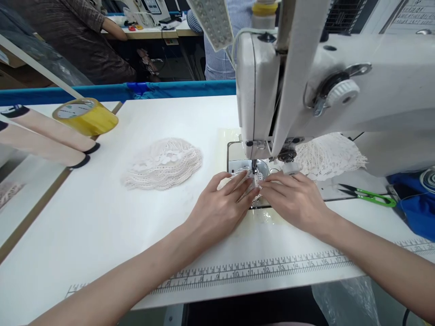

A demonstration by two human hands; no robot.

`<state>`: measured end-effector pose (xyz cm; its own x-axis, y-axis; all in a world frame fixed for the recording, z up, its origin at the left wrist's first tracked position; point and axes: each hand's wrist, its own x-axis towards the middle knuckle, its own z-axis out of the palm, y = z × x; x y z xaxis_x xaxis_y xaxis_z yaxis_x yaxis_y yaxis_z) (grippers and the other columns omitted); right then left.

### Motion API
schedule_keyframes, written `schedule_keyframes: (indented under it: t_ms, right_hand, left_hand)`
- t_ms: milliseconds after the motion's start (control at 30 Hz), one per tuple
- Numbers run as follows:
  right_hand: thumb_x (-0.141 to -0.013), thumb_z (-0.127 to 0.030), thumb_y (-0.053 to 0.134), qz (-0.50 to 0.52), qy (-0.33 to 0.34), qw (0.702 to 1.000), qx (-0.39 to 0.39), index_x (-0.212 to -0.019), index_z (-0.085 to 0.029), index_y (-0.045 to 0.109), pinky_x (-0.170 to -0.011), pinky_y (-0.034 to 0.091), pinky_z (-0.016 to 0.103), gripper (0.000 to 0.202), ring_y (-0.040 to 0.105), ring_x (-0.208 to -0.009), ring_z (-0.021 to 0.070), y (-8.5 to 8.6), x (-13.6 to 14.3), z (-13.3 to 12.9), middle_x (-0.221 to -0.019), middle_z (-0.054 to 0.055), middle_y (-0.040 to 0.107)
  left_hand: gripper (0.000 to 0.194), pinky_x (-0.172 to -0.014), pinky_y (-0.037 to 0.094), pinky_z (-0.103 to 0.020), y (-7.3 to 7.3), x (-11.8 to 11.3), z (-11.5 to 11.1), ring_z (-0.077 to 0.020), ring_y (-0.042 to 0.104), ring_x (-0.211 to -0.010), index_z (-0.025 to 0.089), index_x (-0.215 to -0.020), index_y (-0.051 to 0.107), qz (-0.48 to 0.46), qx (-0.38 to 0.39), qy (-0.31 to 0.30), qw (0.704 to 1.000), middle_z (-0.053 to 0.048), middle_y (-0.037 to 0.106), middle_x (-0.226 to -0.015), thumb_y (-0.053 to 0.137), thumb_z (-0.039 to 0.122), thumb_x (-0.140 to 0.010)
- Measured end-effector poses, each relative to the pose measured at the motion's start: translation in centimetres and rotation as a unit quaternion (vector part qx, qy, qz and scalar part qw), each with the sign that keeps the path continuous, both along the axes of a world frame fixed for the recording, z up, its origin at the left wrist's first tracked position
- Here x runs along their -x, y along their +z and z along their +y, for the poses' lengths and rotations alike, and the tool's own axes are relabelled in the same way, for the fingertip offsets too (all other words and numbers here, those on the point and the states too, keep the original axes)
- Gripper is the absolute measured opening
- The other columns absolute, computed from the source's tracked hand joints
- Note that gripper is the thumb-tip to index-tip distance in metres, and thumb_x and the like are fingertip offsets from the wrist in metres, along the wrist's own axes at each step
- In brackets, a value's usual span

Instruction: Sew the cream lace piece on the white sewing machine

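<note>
Pressing down beside the slim metal presser foot (254, 166), the left hand (222, 209) has its grip open, fingers spread over a small piece of white openwork lace (258, 176), probably so the delicate edge lies flat. The right hand (297, 203) meets it from the other side, fingertips touching the same piece; whether that grip pinches the lace or merely rests on it, I cannot tell. Contact from both sides would help stop it twisting under the white sewing machine (251, 90). A low, scalloped pile of cream lace (166, 163) lies on the white counter (152, 222) to the left, seemingly within easy reach, while more pale lace (331, 156) sits beneath the machine's arm, beyond the right hand. Green-handled thread snips (363, 194) lie farther right, blades pointing inward, apparently handy yet away from the fingers. The yellow tape roll (102, 120) stands well apart, near the far edge.
</note>
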<state>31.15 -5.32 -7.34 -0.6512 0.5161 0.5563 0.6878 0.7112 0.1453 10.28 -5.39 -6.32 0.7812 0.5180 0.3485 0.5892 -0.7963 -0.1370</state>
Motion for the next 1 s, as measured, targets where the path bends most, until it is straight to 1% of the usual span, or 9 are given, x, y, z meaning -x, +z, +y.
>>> schedule_keyframes:
  t_ms: [200, 333, 433, 567, 667, 733, 800, 900, 1000]
  right_hand:
    - [-0.086, -0.003, 0.052, 0.001, 0.003, 1.000, -0.018, -0.078, -0.019, 0.069, -0.075, 0.042, 0.029, 0.025, 0.065, -0.092, 0.0141, 0.0, 0.2, 0.3, -0.087, -0.002, 0.075]
    - [-0.088, -0.002, 0.050, -0.002, -0.005, 0.999, -0.031, -0.077, -0.018, 0.068, -0.075, 0.042, 0.029, 0.027, 0.065, -0.090, 0.0140, 0.0, 0.2, 0.6, -0.086, -0.001, 0.075]
    - [-0.088, 0.000, 0.047, -0.014, -0.018, 0.999, -0.027, -0.079, -0.018, 0.069, -0.075, 0.041, 0.030, 0.029, 0.065, -0.085, 0.0140, 0.0, 0.3, 1.0, -0.084, -0.001, 0.075]
    - [-0.087, 0.000, 0.049, -0.022, -0.031, 0.999, -0.023, -0.084, -0.017, 0.069, -0.077, 0.042, 0.032, 0.027, 0.065, -0.084, 0.0152, -0.2, 0.3, 1.2, -0.086, 0.000, 0.075]
    - [-0.089, -0.008, 0.052, -0.008, -0.021, 1.000, -0.021, -0.084, -0.019, 0.070, -0.079, 0.043, 0.033, 0.021, 0.065, -0.088, 0.0157, -0.3, 0.2, 1.0, -0.093, -0.001, 0.075]
    - [-0.091, -0.016, 0.053, -0.006, -0.013, 1.000, -0.018, -0.085, -0.018, 0.071, -0.081, 0.043, 0.034, 0.019, 0.065, -0.092, 0.0163, -0.3, 0.2, 0.7, -0.095, 0.000, 0.075]
    - [-0.092, -0.019, 0.053, -0.011, -0.010, 1.000, -0.016, -0.088, -0.017, 0.072, -0.083, 0.043, 0.035, 0.019, 0.064, -0.094, 0.0166, -0.2, 0.1, 0.5, -0.096, 0.000, 0.075]
    - [-0.092, -0.020, 0.053, -0.014, -0.010, 1.000, -0.012, -0.089, -0.018, 0.072, -0.084, 0.043, 0.036, 0.019, 0.065, -0.094, 0.0169, -0.1, 0.1, 0.3, -0.098, 0.001, 0.074]
    - [-0.093, -0.021, 0.053, -0.013, -0.013, 1.000, -0.007, -0.091, -0.016, 0.072, -0.087, 0.043, 0.036, 0.020, 0.065, -0.094, 0.0174, -0.2, 0.0, 0.2, -0.099, 0.001, 0.074]
  left_hand:
    - [0.028, -0.106, 0.037, -0.054, 0.0, 0.1, 0.6, -0.0250, 0.057, -0.120, 0.018, -0.115, 0.064, -0.016, 0.013, -0.004, 1.000, -0.009, 0.068, -0.117, 0.045, 0.018, -0.094]
    - [0.030, -0.112, 0.029, -0.057, 0.0, 0.1, 1.3, -0.0232, 0.057, -0.120, 0.016, -0.119, 0.061, 0.002, 0.007, -0.002, 1.000, -0.009, 0.068, -0.115, 0.042, 0.019, -0.096]
    - [0.030, -0.114, 0.025, -0.057, -0.2, 0.1, 1.8, -0.0224, 0.058, -0.118, 0.018, -0.119, 0.061, -0.016, 0.005, 0.006, 1.000, -0.008, 0.068, -0.116, 0.042, 0.020, -0.096]
    - [0.030, -0.113, 0.026, -0.058, -0.4, -0.1, 1.9, -0.0226, 0.058, -0.118, 0.021, -0.119, 0.062, -0.031, 0.012, 0.026, 0.999, -0.006, 0.067, -0.119, 0.042, 0.021, -0.096]
    - [0.031, -0.111, 0.030, -0.058, -0.3, -0.2, 1.0, -0.0245, 0.057, -0.119, 0.020, -0.120, 0.062, -0.029, 0.012, 0.031, 0.999, -0.007, 0.065, -0.121, 0.043, 0.022, -0.096]
    - [0.030, -0.109, 0.034, -0.056, -0.1, -0.3, 0.2, -0.0245, 0.059, -0.117, 0.018, -0.119, 0.062, -0.031, 0.013, 0.024, 0.999, -0.008, 0.066, -0.120, 0.044, 0.023, -0.095]
    - [0.031, -0.109, 0.037, -0.054, 0.1, -0.4, -0.4, -0.0238, 0.061, -0.114, 0.017, -0.119, 0.062, -0.030, 0.015, 0.020, 0.999, -0.008, 0.067, -0.118, 0.045, 0.023, -0.095]
    - [0.031, -0.110, 0.037, -0.054, 0.1, -0.4, -0.8, -0.0237, 0.062, -0.112, 0.017, -0.120, 0.062, -0.028, 0.019, 0.023, 0.999, -0.008, 0.067, -0.118, 0.045, 0.024, -0.095]
    - [0.031, -0.111, 0.034, -0.055, 0.1, -0.4, -0.6, -0.0240, 0.063, -0.111, 0.016, -0.119, 0.063, -0.034, 0.023, 0.023, 0.999, -0.008, 0.067, -0.118, 0.045, 0.025, -0.095]
